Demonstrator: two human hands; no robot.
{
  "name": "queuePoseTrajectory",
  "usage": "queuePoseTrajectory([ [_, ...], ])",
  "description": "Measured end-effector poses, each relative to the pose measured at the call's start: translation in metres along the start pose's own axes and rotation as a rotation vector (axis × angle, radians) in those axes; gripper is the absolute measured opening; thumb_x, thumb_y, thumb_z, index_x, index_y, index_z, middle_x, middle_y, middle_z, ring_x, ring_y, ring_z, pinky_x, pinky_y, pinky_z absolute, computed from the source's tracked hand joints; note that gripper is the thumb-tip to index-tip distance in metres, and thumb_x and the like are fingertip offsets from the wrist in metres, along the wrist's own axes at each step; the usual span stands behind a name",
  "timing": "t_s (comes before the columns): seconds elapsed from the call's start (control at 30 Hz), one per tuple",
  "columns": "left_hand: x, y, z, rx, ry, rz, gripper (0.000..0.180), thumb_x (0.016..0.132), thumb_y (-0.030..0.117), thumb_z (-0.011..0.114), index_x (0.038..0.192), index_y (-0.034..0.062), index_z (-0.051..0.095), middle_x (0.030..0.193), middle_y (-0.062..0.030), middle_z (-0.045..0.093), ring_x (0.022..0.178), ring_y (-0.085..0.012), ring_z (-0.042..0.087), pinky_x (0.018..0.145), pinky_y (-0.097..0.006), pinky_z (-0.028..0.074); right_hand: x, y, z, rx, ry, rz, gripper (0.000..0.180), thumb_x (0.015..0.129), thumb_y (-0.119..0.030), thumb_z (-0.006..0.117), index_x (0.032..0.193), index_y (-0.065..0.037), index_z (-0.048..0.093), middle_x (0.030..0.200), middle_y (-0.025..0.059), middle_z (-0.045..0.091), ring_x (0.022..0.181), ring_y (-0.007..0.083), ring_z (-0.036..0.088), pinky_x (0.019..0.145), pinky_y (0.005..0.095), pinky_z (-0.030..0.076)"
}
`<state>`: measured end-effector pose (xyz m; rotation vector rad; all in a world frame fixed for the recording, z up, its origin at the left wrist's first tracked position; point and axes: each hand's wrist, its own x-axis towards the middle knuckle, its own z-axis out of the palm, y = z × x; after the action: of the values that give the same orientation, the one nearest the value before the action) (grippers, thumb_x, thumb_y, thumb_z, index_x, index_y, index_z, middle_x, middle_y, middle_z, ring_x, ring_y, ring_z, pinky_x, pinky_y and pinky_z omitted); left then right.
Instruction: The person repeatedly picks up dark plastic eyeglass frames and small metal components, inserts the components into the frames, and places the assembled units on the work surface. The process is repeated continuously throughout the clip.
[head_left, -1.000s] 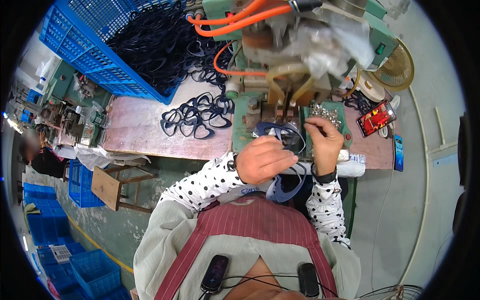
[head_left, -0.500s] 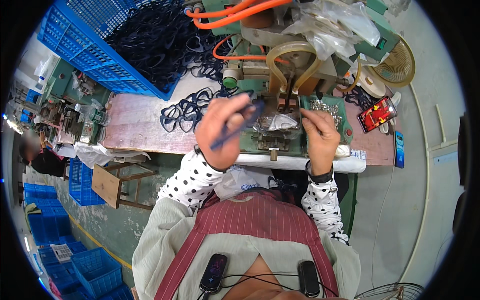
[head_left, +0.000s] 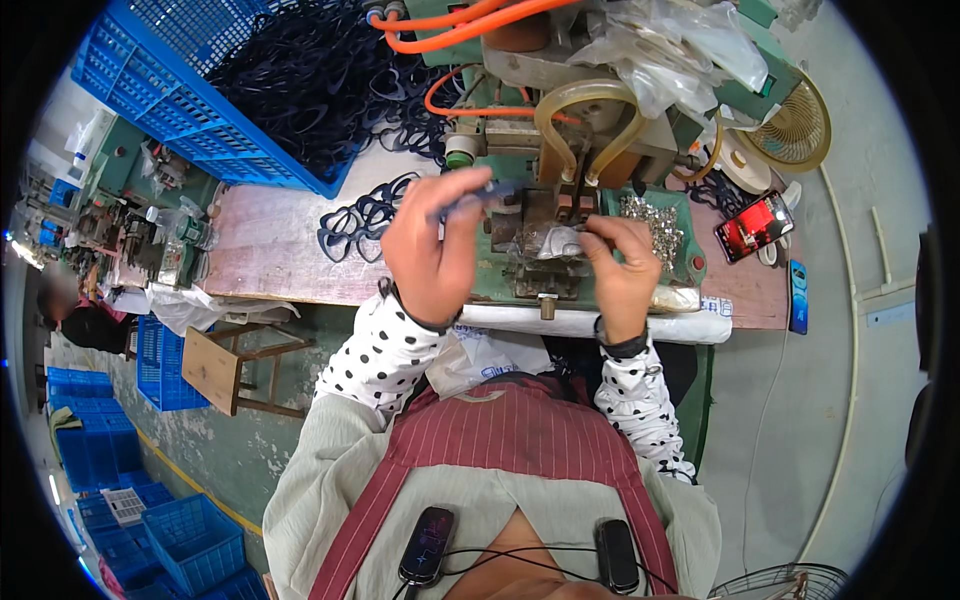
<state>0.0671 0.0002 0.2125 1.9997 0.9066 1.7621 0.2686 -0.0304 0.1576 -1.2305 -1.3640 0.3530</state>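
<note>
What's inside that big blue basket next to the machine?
The blue basket holds a big tangled heap of dark, thin looped pieces. The heap covers the basket's bottom, so anything buried deeper can't be seen.

I classify this site as a factory workshop: a machine (head_left: 645,160) with orange hoses (head_left: 450,38) on a table (head_left: 270,240) at upper centre, bulk dark parts (head_left: 290,95) in a blue crate (head_left: 190,130), upper left, and further blue crates (head_left: 95,415), lower left.

The right hand (head_left: 627,285) has shifted left at the machine (head_left: 542,207).
</note>
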Motion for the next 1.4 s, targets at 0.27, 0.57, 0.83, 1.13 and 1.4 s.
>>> queuePoseTrajectory([
  [0.27, 0.016, 0.007, 0.003, -0.166, 0.051, -0.230, 0.017, 0.096, 0.008, 0.053, 0.103, -0.0028, 0.063, 0.088, -0.0068, 0.066, 0.075, -0.0125, 0.065, 0.068, -0.024, 0.051, -0.011, -0.002, 0.033, 0.456, 0.107, 0.233, 0.048, 0.077, 0.001, 0.074, 0.118, 0.001, 0.050, 0.100, 0.0083, 0.061, 0.097, 0.0151, 0.059, 0.088, 0.0295, 0.046],
  [0.57, 0.001, 0.002, -0.005, 0.069, -0.104, 0.047, 0.019, 0.084, 0.000, 0.059, 0.103, -0.0004, 0.064, 0.095, -0.0093, 0.067, 0.083, -0.0204, 0.067, 0.076, -0.032, 0.052, -0.008, -0.004, 0.041, 0.591, 0.158, 0.241, 0.047, 0.079, 0.006, 0.069, 0.120, 0.002, 0.044, 0.099, 0.0110, 0.063, 0.091, 0.0148, 0.060, 0.082, 0.0272, 0.048],
  [0.83, -0.058, -0.010, 0.042, -0.054, -0.578, 0.603, 0.033, 0.084, 0.005, 0.062, 0.116, 0.0002, 0.061, 0.115, -0.0170, 0.064, 0.104, -0.0290, 0.064, 0.096, -0.046, 0.049, 0.017, 0.046, -0.022, -0.209, 0.245, 0.026, 0.038, 0.078, -0.005, 0.072, 0.114, -0.001, 0.059, 0.094, 0.0089, 0.067, 0.087, 0.0198, 0.063, 0.083, 0.0320, 0.048],
  [1.13, -0.055, -0.015, 0.045, -0.080, -0.562, 0.559, 0.038, 0.081, 0.001, 0.064, 0.118, -0.0009, 0.060, 0.117, -0.0170, 0.063, 0.102, -0.0279, 0.064, 0.095, -0.045, 0.050, -0.022, 0.115, -0.102, -0.835, -0.118, 0.154, 0.031, 0.081, -0.016, 0.069, 0.108, -0.002, 0.062, 0.102, 0.0159, 0.065, 0.088, 0.0322, 0.064, 0.074, 0.0396, 0.051],
  [1.4, -0.066, -0.010, 0.042, -0.028, -0.553, 0.490, 0.039, 0.081, -0.001, 0.061, 0.120, 0.0026, 0.060, 0.123, -0.0149, 0.061, 0.107, -0.0287, 0.062, 0.103, -0.048, 0.043, -0.006, 0.147, -0.073, -0.458, 0.073, 0.194, 0.013, 0.082, -0.013, 0.068, 0.089, -0.003, 0.068, 0.087, 0.0144, 0.066, 0.080, 0.0309, 0.062, 0.074, 0.0374, 0.048],
])
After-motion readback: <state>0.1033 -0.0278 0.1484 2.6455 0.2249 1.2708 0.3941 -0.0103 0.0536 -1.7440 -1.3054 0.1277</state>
